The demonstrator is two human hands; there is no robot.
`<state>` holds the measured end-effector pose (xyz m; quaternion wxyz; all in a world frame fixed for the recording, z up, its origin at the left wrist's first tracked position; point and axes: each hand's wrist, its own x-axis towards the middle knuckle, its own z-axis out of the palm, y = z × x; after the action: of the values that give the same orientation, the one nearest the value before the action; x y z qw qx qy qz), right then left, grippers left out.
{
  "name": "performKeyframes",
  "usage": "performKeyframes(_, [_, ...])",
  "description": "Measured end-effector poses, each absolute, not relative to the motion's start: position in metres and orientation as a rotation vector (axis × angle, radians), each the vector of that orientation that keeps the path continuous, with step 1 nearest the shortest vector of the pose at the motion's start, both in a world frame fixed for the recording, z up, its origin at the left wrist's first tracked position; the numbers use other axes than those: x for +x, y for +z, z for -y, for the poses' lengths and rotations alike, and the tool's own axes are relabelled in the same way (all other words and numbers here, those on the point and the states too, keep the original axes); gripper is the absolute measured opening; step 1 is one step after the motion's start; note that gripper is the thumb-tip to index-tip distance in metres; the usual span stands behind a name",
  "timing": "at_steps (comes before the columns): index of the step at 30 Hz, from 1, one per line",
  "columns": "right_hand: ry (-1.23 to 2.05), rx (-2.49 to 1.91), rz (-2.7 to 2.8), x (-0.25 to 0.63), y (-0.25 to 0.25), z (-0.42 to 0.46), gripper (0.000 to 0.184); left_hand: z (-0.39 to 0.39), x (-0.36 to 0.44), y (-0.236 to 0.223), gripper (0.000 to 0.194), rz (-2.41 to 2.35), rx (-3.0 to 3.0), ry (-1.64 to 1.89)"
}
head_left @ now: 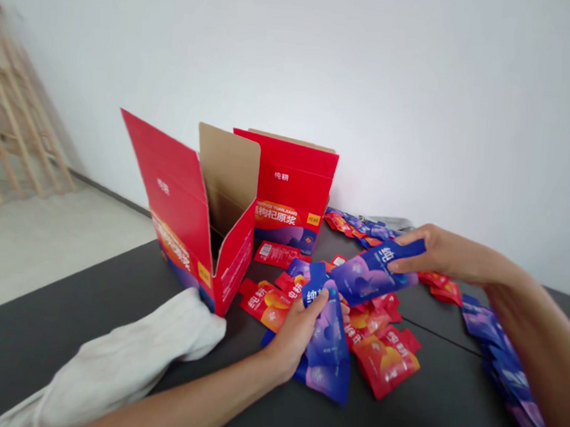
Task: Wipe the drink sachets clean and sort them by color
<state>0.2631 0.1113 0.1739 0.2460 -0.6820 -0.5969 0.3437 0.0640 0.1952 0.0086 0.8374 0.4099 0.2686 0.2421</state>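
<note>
My left hand (301,332) is closed around a few blue-purple drink pouches (328,333), thumb across their upper part, low over the pile. Another blue-purple pouch (369,271) is pinched by its narrow top end in my right hand (416,249), and its lower end points left toward the held pouches. Beneath both hands lies a loose pile of red-orange pouches (386,360), partly hidden by my left hand. To the left stands an open red carton (233,262) with raised flaps; its contents are hidden in shadow.
A second red carton (286,194) stands behind the first. Overlapping blue pouches (499,358) form a row at right, and mixed pouches (362,228) line the back. A white cloth (144,340) lies front left on the dark table (204,390). A wooden rack (14,103) leans at far left.
</note>
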Motion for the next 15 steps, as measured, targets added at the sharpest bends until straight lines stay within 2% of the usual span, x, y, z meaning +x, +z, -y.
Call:
performKeyframes(4, [1.130,-1.817,1.759,0.237,0.169,-0.085,0.025,-0.193,0.061,0.014,0.050,-0.522,0.831,0.359])
performKeyframes(9, [1.006,-1.803,1.772,0.218,0.115,-0.095,0.021,-0.187,0.052,0.023,0.057,-0.439,0.884,0.157])
performKeyframes(12, [0.999,-1.649,1.623,0.211,0.085,-0.103,0.023,-0.187,0.050,0.022,0.052,-0.430,0.956,0.159])
performKeyframes(15, [0.782,-1.650,1.480,0.200,0.065,-0.105,0.027,-0.187,0.050,0.019,0.046,-0.388,0.988,0.127])
